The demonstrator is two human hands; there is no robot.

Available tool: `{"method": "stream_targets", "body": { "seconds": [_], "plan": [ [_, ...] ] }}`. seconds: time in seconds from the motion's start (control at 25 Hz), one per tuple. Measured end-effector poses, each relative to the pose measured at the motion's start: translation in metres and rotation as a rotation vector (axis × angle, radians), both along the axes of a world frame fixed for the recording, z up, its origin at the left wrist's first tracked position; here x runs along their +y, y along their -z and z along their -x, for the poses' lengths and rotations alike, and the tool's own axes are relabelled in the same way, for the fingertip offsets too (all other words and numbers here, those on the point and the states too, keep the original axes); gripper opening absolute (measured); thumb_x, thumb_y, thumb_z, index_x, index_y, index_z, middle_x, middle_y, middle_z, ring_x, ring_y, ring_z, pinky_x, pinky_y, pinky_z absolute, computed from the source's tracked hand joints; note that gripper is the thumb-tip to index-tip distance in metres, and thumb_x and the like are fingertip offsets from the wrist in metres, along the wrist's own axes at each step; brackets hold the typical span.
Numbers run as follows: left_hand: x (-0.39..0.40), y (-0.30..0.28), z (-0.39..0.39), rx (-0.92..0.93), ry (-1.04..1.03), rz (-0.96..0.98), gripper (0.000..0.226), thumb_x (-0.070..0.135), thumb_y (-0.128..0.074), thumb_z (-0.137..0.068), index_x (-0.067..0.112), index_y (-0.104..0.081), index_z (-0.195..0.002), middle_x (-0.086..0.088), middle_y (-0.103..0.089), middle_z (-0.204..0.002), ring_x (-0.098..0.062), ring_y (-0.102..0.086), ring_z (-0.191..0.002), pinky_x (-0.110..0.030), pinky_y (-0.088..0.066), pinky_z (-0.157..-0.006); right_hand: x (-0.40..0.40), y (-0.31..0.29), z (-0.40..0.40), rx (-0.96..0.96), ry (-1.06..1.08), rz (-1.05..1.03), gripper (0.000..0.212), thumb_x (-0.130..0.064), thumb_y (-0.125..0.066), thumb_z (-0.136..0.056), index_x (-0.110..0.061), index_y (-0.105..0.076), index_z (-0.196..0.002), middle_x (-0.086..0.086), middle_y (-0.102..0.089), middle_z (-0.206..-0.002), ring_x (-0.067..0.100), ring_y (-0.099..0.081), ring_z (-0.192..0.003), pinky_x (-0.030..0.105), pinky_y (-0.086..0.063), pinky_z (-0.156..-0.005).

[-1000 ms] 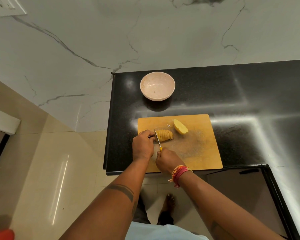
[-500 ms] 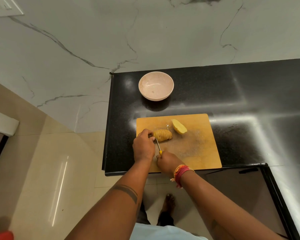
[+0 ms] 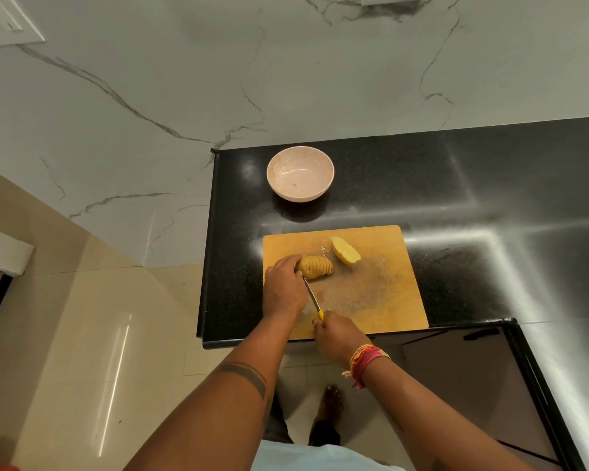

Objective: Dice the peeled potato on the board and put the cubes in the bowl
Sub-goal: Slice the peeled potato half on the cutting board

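Note:
A wooden cutting board (image 3: 381, 300) lies on the black counter. On it a sliced potato half (image 3: 317, 266) sits with its slices still standing together. My left hand (image 3: 283, 287) holds the left end of this half with curled fingers. My right hand (image 3: 337, 336) grips a yellow-handled knife (image 3: 313, 295), whose blade reaches up to the left end of the slices beside my left fingers. An uncut potato half (image 3: 346, 250) lies just to the upper right. A pale pink bowl (image 3: 300, 173) stands beyond the board with nothing in it.
The black counter (image 3: 473, 198) ends at an edge just left of the board and bowl, with tiled floor below. A marble wall runs behind. A dark cabinet front with a handle (image 3: 480, 334) sits under the counter at the right.
My left hand has slid a little further left along the sliced half. The knife blade has followed it toward the left end, and my right hand has drawn back slightly toward me.

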State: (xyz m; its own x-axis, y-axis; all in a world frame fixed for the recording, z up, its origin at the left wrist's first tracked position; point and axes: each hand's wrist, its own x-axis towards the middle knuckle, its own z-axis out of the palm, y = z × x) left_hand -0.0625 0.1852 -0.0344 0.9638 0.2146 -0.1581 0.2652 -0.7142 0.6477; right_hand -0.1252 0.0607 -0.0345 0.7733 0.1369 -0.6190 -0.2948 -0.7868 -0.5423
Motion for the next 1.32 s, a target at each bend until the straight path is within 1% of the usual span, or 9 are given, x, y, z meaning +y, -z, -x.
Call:
{"method": "stream_targets", "body": {
  "seconds": [0.2,0.36,0.52,0.68,0.84,0.92,1.0,1.08,1.32],
  "plan": [
    [0.002,0.004,0.001,0.009,0.026,-0.018,0.042,0.017,-0.060,-0.099,0.026,-0.056,-0.140,0.005,-0.057,-0.138,-0.019,-0.047,-0.126,-0.034,-0.044,-0.102,0.003,0.003,0.003,-0.018,0.104,-0.079,0.029,-0.033,-0.042,-0.106,-0.009,-0.059,-0.105,0.012,-0.067,-0.097,0.023,-0.059,-0.081,0.034,-0.044,-0.070],
    [0.007,0.004,0.003,-0.028,0.045,-0.072,0.036,0.023,-0.058,-0.100,0.026,-0.058,-0.136,0.004,-0.060,-0.133,-0.018,-0.049,-0.120,-0.032,-0.047,-0.098,0.002,0.002,-0.003,-0.019,0.145,-0.079,0.029,-0.032,-0.041,-0.107,-0.009,-0.058,-0.104,0.014,-0.066,-0.099,0.025,-0.058,-0.084,0.032,-0.039,-0.070],
    [0.009,0.004,0.006,0.002,0.181,-0.197,0.037,0.025,-0.058,-0.100,0.026,-0.061,-0.137,0.004,-0.051,-0.137,-0.019,-0.046,-0.122,-0.033,-0.044,-0.103,0.009,0.002,-0.008,-0.016,0.139,-0.095,0.027,-0.031,-0.040,-0.107,-0.011,-0.056,-0.098,0.013,-0.064,-0.095,0.029,-0.059,-0.087,0.033,-0.040,-0.072],
    [0.013,0.006,0.007,0.017,0.170,-0.172,0.043,0.026,-0.061,-0.100,0.022,-0.056,-0.142,0.003,-0.047,-0.134,-0.015,-0.044,-0.124,-0.029,-0.043,-0.103,0.008,-0.002,-0.007,-0.106,0.070,-0.004,0.031,-0.036,-0.036,-0.108,-0.011,-0.054,-0.111,0.015,-0.067,-0.097,0.032,-0.063,-0.088,0.037,-0.045,-0.072],
    [0.017,0.007,0.008,0.011,0.182,-0.177,0.044,0.027,-0.063,-0.099,0.021,-0.057,-0.142,0.005,-0.049,-0.131,-0.014,-0.045,-0.122,-0.028,-0.042,-0.102,0.010,-0.006,-0.007,-0.260,0.006,0.088,0.025,-0.030,-0.036,-0.107,-0.012,-0.050,-0.118,0.012,-0.068,-0.092,0.030,-0.064,-0.079,0.041,-0.052,-0.069],
    [0.016,0.006,0.008,0.015,0.174,-0.170,0.044,0.026,-0.063,-0.099,0.021,-0.057,-0.141,0.005,-0.050,-0.131,-0.014,-0.045,-0.121,-0.029,-0.043,-0.102,0.012,-0.007,-0.007,-0.295,-0.016,0.097,0.034,-0.026,-0.037,-0.105,-0.015,-0.041,-0.137,0.011,-0.068,-0.085,0.027,-0.062,-0.069,0.041,-0.050,-0.061],
    [0.016,0.005,0.007,0.020,0.183,-0.182,0.043,0.026,-0.063,-0.099,0.021,-0.058,-0.141,0.005,-0.051,-0.130,-0.015,-0.046,-0.120,-0.031,-0.045,-0.102,0.012,-0.008,-0.004,-0.298,-0.052,0.099,0.061,-0.021,-0.038,-0.103,-0.022,-0.014,-0.159,0.008,-0.065,-0.076,0.021,-0.055,-0.057,0.036,-0.043,-0.053],
    [0.017,0.004,0.006,0.022,0.191,-0.197,0.041,0.026,-0.062,-0.100,0.021,-0.059,-0.141,0.004,-0.052,-0.129,-0.015,-0.047,-0.118,-0.032,-0.047,-0.100,0.011,-0.009,-0.003,-0.297,-0.099,0.113,0.074,-0.018,-0.038,-0.101,-0.028,0.002,-0.162,0.006,-0.060,-0.070,0.020,-0.052,-0.054,0.034,-0.041,-0.052],
    [0.017,0.001,0.003,0.022,0.217,-0.210,0.039,0.023,-0.061,-0.100,0.018,-0.061,-0.138,0.001,-0.054,-0.126,-0.018,-0.048,-0.117,-0.033,-0.049,-0.100,0.014,-0.005,-0.007,-0.306,-0.116,0.113,0.078,-0.018,-0.038,-0.098,-0.033,0.004,-0.162,0.008,-0.058,-0.071,0.023,-0.054,-0.057,0.035,-0.041,-0.051]
  ]
}}
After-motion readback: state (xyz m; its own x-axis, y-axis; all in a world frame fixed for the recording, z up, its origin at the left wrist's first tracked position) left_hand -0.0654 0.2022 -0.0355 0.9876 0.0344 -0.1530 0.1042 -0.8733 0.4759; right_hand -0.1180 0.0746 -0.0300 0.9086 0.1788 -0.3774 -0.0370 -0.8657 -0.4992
